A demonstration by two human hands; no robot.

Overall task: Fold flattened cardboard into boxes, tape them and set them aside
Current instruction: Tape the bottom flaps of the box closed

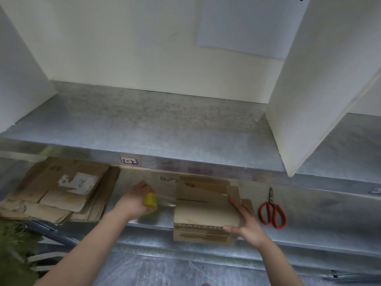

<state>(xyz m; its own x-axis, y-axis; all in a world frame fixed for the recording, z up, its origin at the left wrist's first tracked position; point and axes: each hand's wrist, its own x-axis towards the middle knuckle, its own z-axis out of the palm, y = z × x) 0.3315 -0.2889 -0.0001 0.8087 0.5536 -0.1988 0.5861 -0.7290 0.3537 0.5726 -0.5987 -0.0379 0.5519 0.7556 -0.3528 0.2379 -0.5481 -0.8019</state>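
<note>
Now we grip the yellow tape roll [150, 201] with our left hand [135, 200], the fingers curled round it, just left of the box [206, 215]. A clear strip of tape [166, 201] runs from the roll to the box's left side. The box sits on the lower shelf [321, 205] between our two hands, its near part overhanging the shelf's front edge. Its near top flaps lie folded down, while the far flaps stand partly up, one with a barcode label. The front face shows printed letters and worn strips of brown tape. Our right hand [245, 221] rests against the box's right end, the fingers straight along the top edge and the thumb laid across the front face; it grips nothing. Red-handled scissors [272, 211] lie on the same shelf just right of that hand, blades closed and pointing away from us. A stack of flattened cardboard [59, 193] lies at the left end of the shelf, well apart from the box, with a torn white label on top. Above runs the metal upper shelf [144, 129], a small sticker [128, 161] on its front edge and a white divider [309, 100] standing on it at the right.
</note>
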